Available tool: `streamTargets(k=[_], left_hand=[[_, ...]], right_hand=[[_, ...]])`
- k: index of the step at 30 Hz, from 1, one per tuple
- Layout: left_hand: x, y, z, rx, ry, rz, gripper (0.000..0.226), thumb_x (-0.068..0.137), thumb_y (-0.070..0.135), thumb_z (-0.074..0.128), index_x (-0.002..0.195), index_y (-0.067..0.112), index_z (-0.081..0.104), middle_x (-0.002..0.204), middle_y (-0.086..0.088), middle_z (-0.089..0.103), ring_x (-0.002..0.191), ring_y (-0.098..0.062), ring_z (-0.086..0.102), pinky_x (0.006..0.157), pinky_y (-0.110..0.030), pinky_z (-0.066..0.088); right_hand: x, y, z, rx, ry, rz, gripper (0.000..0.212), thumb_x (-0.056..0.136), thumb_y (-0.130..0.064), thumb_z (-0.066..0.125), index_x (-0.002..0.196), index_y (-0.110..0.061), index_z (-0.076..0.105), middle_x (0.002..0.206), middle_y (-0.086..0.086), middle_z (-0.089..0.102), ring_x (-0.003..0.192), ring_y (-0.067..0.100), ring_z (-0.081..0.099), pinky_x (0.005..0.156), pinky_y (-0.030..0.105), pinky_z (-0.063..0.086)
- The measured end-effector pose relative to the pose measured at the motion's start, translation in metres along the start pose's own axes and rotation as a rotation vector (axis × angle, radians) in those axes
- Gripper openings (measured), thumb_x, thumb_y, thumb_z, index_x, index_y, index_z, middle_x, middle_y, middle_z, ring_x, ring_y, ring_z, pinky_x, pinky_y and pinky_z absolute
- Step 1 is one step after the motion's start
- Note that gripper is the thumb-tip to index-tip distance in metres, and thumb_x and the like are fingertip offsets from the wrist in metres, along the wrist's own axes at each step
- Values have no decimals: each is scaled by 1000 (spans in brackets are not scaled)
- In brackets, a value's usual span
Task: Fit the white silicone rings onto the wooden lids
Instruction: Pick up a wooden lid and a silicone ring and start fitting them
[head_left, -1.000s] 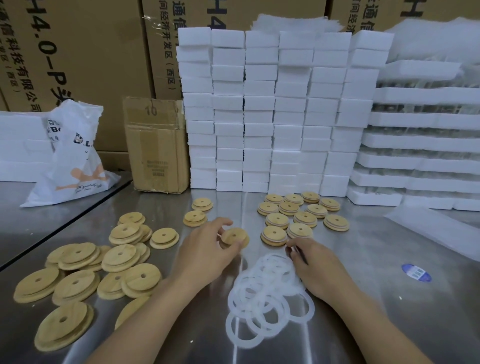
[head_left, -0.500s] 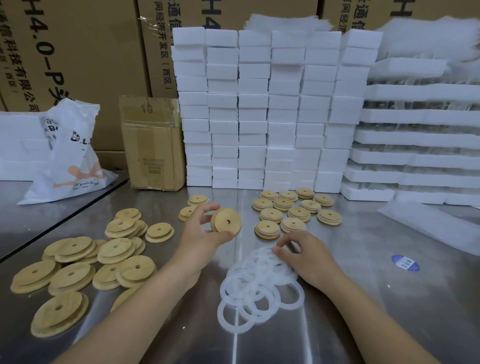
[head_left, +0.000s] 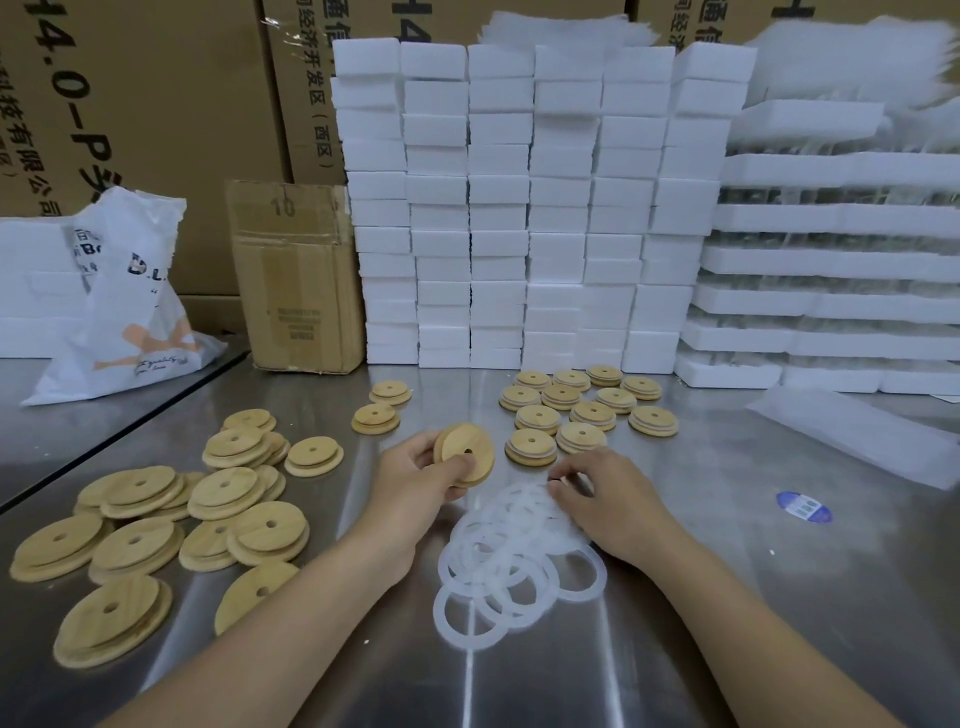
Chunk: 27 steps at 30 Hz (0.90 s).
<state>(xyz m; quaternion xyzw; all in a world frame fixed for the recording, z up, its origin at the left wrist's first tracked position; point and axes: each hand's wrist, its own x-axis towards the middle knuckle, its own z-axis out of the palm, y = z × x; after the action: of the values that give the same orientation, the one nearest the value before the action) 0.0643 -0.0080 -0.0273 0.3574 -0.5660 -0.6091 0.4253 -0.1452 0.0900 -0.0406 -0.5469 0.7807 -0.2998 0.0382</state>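
Head cam, biggest stuff first, everything placed off the ring pile (head_left: 514, 561). Way behind the pile rises a wall of foam blocks (head_left: 519, 208), and the pile itself lies on a steel table (head_left: 727, 597). Back-left of it stands a cardboard box (head_left: 296, 280), with a white plastic bag (head_left: 130, 301) further left again. Left of the pile sprawls a heap of bare lids (head_left: 156, 519). Just behind it sits a tidier group of finished lids (head_left: 571, 405), and a pale band shows at some of their edges.

The left hand (head_left: 410, 488), just behind-left of the pile, grips one wooden lid (head_left: 465, 457) by its rim, tipped up on edge and off the table. The right hand (head_left: 602, 499) rests on the pile's far edge with its fingers curled onto the rings. Honestly can't tell if it has one pinched yet.

Handling guess: the rings look thin, floppy and nearly weightless, and they overlap, so they'll probably cling and come up in pairs. I'd pinch a single band at its outer edge and peel it off. The lid looks stiff, light and smooth, so hold it by the rim to keep the face clear for stretching the ring on.
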Motion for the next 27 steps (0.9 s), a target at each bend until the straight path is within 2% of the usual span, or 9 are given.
streamTargets(k=[2,6,12,17,18,20,22,24,27], left_hand=[[0,-1,0,2,9,-6,20,95,5,77,109,19,78,102,3,83,106,-20,77,96,-40,62],[0,-1,0,12,7,-3,20,95,6,78,108,20,78,100,4,83,106,-21,77,96,-41,62],[0,0,0,-5,-5,-3,19,97,7,76,113,17,77,106,0,83,106,-20,77,88,-32,63],[5,-2,-1,-55,-9,-28,15,102,14,72,116,16,76,107,-7,83,98,-20,80,86,-31,66],[6,-3,0,-54,-17,-35,16,103,16,71,118,16,75,108,-9,82,95,-21,81,88,-34,66],[7,-3,0,-61,-39,-41,20,105,19,69,123,16,74,108,-13,82,93,-25,81,86,-37,67],[7,-4,1,-99,-60,-45,26,105,17,69,129,26,73,104,-14,80,90,-29,79,81,-38,68],[7,-4,0,-132,-93,-43,34,106,15,67,134,34,71,105,-19,78,92,-35,79,79,-39,68],[7,-3,-2,-147,-131,-39,31,109,13,61,130,31,74,115,-17,80,101,-33,80,82,-41,68]], right_hand=[[1,-3,0,48,-14,28,9,98,-34,68,94,-36,76,99,-15,70,98,9,62,90,40,55],[4,-4,5,44,-20,52,21,99,-28,64,79,-35,68,95,-12,69,93,11,63,89,44,54],[1,-10,13,-32,29,-8,22,106,-23,50,86,-28,57,85,-9,64,85,20,60,82,42,50],[-4,-14,11,102,129,-64,16,112,-26,40,100,-28,50,86,-6,65,84,23,63,80,48,53],[-4,-15,9,142,173,-74,14,112,-28,42,102,-31,51,85,-6,65,82,19,63,76,44,54],[-5,-23,6,263,249,-97,14,110,-26,49,105,-38,55,86,-11,65,82,7,62,70,26,50],[-7,-31,3,355,278,-119,21,107,-20,54,110,-39,59,95,-18,67,93,-3,62,73,10,44],[-12,-39,3,328,285,-179,22,106,-20,57,116,-38,62,100,-22,67,101,-7,61,77,5,42],[-21,-51,5,204,269,-289,20,106,-28,61,121,-40,65,105,-21,69,103,-2,60,86,12,45]])
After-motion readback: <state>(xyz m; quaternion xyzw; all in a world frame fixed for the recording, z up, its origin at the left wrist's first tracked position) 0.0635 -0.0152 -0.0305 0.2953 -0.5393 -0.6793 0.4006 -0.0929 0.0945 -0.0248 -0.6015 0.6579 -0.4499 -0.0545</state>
